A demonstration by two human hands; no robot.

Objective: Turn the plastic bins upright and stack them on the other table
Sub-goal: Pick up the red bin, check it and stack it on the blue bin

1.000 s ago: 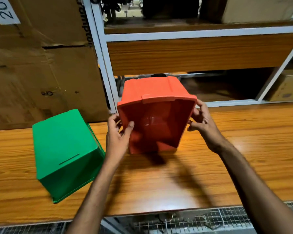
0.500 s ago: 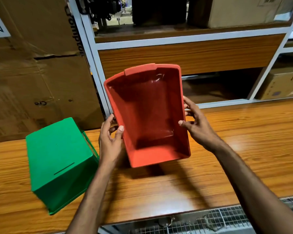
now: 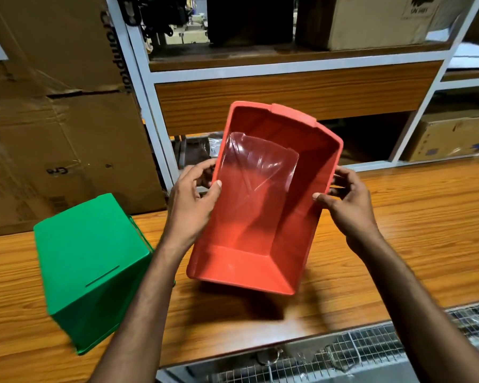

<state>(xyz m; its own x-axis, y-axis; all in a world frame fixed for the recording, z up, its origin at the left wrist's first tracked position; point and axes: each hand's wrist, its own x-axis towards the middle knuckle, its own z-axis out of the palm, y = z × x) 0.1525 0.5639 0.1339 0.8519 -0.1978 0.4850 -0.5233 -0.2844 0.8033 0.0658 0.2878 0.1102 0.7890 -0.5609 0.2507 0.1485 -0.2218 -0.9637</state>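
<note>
I hold a red plastic bin (image 3: 260, 230) above the wooden table (image 3: 412, 230), its open mouth turned up toward me and tilted. A loose clear plastic sheet (image 3: 257, 167) lies inside it. My left hand (image 3: 195, 200) grips the bin's left rim with the thumb inside. On the opposite rim, my right hand (image 3: 346, 203) holds on the same way. A green plastic bin (image 3: 91, 272) rests upside down on the table at the left, apart from both hands.
Large cardboard boxes (image 3: 53, 120) stand at the back left. A white metal shelf frame (image 3: 288, 67) with wooden boards and more boxes rises behind the table. A wire-mesh panel (image 3: 343, 352) runs below the table's near edge.
The red bin has been turned from mouth-down to mouth-up and lifted, then tipped to the right. The clear sheet has come into view inside. The green bin has stayed put.
</note>
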